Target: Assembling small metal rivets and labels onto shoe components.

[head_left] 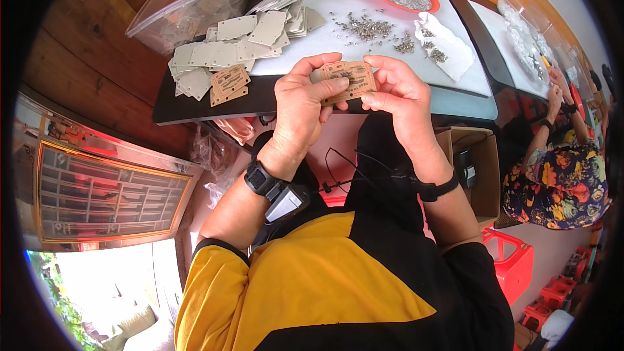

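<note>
Between my two hands, above the near edge of the table, is a brown printed card [361, 78] with a scalloped outline and small holes along its edge. My left hand [300, 94] grips its left part, thumb pressed on the printed face and fingers behind. My right hand [404, 91] pinches the right end between thumb and fingers; whether a small part sits in that pinch is hidden. To the left lies a heap of pale grey cards [224, 52] of similar shape. Brown cards [229, 82] lie printed side up at its near end.
Small shiny metal pieces [367, 28] lie scattered on the white sheet [312, 45]. Behind them stands a red bowl [434, 4] with a plastic bag. White crumpled paper [458, 58] holds more pieces. A clear plastic bin [188, 10] is far left. Another person [556, 185] works at right.
</note>
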The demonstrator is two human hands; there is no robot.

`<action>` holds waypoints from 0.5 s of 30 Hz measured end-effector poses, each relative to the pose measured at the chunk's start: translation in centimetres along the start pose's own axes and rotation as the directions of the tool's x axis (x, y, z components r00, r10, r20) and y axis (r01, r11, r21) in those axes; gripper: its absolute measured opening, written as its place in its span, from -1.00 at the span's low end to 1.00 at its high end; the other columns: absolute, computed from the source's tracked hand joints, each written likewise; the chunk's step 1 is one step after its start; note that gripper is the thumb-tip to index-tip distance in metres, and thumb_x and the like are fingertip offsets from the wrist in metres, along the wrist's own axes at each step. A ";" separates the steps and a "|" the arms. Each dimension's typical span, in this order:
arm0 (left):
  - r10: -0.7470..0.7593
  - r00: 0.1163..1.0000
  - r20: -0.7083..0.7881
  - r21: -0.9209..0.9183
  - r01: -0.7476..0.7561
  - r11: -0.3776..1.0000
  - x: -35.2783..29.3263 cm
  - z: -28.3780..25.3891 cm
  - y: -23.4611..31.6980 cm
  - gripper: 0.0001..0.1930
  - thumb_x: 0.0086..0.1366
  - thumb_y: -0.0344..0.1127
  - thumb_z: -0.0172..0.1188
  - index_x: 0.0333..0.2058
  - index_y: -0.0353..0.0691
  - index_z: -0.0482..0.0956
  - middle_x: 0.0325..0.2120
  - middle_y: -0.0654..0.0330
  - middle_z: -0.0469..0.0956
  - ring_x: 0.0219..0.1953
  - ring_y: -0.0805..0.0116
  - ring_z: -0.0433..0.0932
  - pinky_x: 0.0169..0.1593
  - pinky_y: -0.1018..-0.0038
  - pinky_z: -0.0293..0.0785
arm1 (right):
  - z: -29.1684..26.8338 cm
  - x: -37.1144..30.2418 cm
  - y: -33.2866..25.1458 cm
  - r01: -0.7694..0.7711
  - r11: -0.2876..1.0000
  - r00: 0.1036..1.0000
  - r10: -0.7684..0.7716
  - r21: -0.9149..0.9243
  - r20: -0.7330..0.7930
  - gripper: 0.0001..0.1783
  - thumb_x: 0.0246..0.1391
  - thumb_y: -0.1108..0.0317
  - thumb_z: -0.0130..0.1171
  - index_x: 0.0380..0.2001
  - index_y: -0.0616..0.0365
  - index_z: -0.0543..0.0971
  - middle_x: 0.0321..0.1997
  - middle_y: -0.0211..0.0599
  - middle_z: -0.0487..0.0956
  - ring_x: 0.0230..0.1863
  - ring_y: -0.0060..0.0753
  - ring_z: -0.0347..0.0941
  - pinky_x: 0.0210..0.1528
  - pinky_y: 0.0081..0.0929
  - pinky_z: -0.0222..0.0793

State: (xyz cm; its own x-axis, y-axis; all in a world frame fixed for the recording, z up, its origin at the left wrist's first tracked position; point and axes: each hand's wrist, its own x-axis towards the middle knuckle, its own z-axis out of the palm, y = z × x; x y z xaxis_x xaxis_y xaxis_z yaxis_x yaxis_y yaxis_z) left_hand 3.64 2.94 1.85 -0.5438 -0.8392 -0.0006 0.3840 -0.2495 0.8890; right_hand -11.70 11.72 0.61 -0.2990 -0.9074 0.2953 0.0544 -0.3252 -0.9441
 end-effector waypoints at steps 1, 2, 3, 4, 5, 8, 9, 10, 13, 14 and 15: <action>-0.001 1.000 -0.010 0.004 0.001 1.000 0.0 0.1 0.0 -0.61 0.11 -0.62 0.25 -0.04 -0.42 0.47 -0.40 0.01 0.61 -0.68 0.45 0.50 -0.74 0.69 0.19 | 0.0 0.0 0.0 -0.002 1.000 1.000 0.002 0.017 -0.009 -0.46 -0.05 0.62 0.23 0.09 0.21 0.48 -0.37 -0.36 0.56 -0.44 -0.56 0.47 -0.36 -0.65 0.33; -0.002 1.000 -0.021 0.007 0.002 1.000 -0.1 0.2 0.0 -0.61 0.11 -0.62 0.25 -0.04 -0.41 0.47 -0.40 0.02 0.61 -0.68 0.45 0.50 -0.74 0.69 0.19 | 0.0 0.0 0.0 -0.004 0.999 1.000 0.005 0.034 -0.017 -0.47 -0.05 0.62 0.23 0.08 0.22 0.48 -0.38 -0.36 0.56 -0.45 -0.55 0.47 -0.37 -0.65 0.31; -0.002 1.000 -0.021 0.007 0.002 1.000 -0.1 0.2 -0.1 -0.61 0.11 -0.62 0.25 -0.04 -0.41 0.47 -0.40 0.02 0.61 -0.68 0.45 0.50 -0.74 0.69 0.19 | 0.1 -0.1 -0.1 -0.004 0.999 1.000 0.005 0.034 -0.017 -0.47 -0.05 0.62 0.23 0.08 0.22 0.48 -0.38 -0.36 0.56 -0.45 -0.55 0.47 -0.37 -0.65 0.31; -0.003 1.000 -0.030 0.003 0.003 1.000 -0.1 0.2 -0.1 -0.61 0.11 -0.61 0.26 -0.04 -0.41 0.47 -0.41 0.02 0.61 -0.69 0.45 0.50 -0.74 0.69 0.19 | 0.3 -0.1 -0.2 -0.012 0.999 1.000 0.013 0.034 -0.026 -0.48 -0.04 0.61 0.22 0.07 0.22 0.49 -0.38 -0.36 0.56 -0.45 -0.54 0.47 -0.38 -0.65 0.31; -0.003 0.999 -0.038 -0.001 0.003 1.000 -0.1 0.2 -0.1 -0.61 0.11 -0.61 0.26 -0.04 -0.41 0.47 -0.41 0.02 0.61 -0.69 0.45 0.50 -0.73 0.69 0.20 | 0.4 -0.2 -0.3 -0.019 0.999 0.999 0.020 0.034 -0.035 -0.50 -0.03 0.60 0.21 0.06 0.22 0.49 -0.38 -0.36 0.56 -0.46 -0.54 0.47 -0.38 -0.65 0.30; -0.006 0.999 -0.034 -0.011 0.005 1.000 -0.2 0.1 -0.2 -0.63 0.12 -0.61 0.25 -0.05 -0.39 0.48 -0.40 0.03 0.61 -0.68 0.46 0.50 -0.72 0.70 0.21 | 0.4 -0.2 -0.4 -0.041 0.998 0.998 0.043 0.044 -0.045 -0.54 0.01 0.58 0.18 0.05 0.23 0.50 -0.38 -0.37 0.56 -0.46 -0.54 0.47 -0.38 -0.66 0.29; -0.005 0.999 -0.035 -0.011 0.005 1.000 -0.2 0.1 -0.2 -0.63 0.12 -0.61 0.25 -0.05 -0.39 0.48 -0.40 0.03 0.61 -0.68 0.46 0.50 -0.72 0.70 0.21 | 0.5 -0.2 -0.4 -0.041 0.998 0.998 0.043 0.043 -0.044 -0.54 0.01 0.58 0.18 0.05 0.23 0.50 -0.38 -0.37 0.56 -0.46 -0.54 0.47 -0.38 -0.66 0.29; 0.009 1.000 -0.014 -0.016 -0.009 1.000 -0.3 0.1 -0.2 -0.64 0.13 -0.61 0.24 -0.05 -0.38 0.49 -0.39 0.04 0.62 -0.66 0.47 0.51 -0.71 0.70 0.22 | 0.6 -0.2 -0.3 -0.042 0.998 0.996 0.045 0.041 -0.072 -0.56 0.02 0.59 0.18 0.03 0.21 0.51 -0.40 -0.40 0.54 -0.47 -0.57 0.46 -0.40 -0.67 0.28; 0.017 0.999 0.029 -0.008 -0.016 1.000 -0.5 0.0 -0.3 -0.64 0.17 -0.61 0.21 -0.03 -0.33 0.49 -0.36 0.05 0.62 -0.61 0.44 0.53 -0.67 0.68 0.26 | 0.5 -0.3 0.0 -0.041 0.998 0.993 0.045 0.043 -0.111 -0.59 0.02 0.60 0.18 -0.01 0.20 0.54 -0.43 -0.42 0.53 -0.49 -0.60 0.45 -0.42 -0.68 0.28; 0.010 0.999 0.052 0.005 -0.010 1.000 -0.5 -0.1 -0.3 -0.64 0.19 -0.60 0.20 -0.01 -0.30 0.49 -0.34 0.05 0.61 -0.58 0.41 0.55 -0.64 0.66 0.27 | 0.5 -0.3 0.0 -0.038 0.998 0.991 0.043 0.047 -0.124 -0.60 0.02 0.61 0.18 -0.02 0.20 0.54 -0.44 -0.42 0.53 -0.49 -0.60 0.45 -0.42 -0.68 0.28; 0.010 0.999 0.051 0.005 -0.010 1.000 -0.5 -0.2 -0.4 -0.64 0.19 -0.60 0.20 -0.01 -0.30 0.49 -0.34 0.05 0.61 -0.58 0.41 0.55 -0.64 0.66 0.27 | 0.4 -0.3 0.0 -0.038 0.998 0.991 0.044 0.047 -0.123 -0.60 0.02 0.61 0.18 -0.02 0.20 0.54 -0.44 -0.42 0.53 -0.49 -0.60 0.45 -0.42 -0.68 0.28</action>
State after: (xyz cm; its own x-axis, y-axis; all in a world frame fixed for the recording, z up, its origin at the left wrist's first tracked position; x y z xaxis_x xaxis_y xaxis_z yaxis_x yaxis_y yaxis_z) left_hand 3.88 3.34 1.39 -0.5775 -0.8158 0.0320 0.3862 -0.2384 0.8911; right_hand -11.18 11.86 0.56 -0.4116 -0.8809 0.2336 0.1100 -0.3025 -0.9468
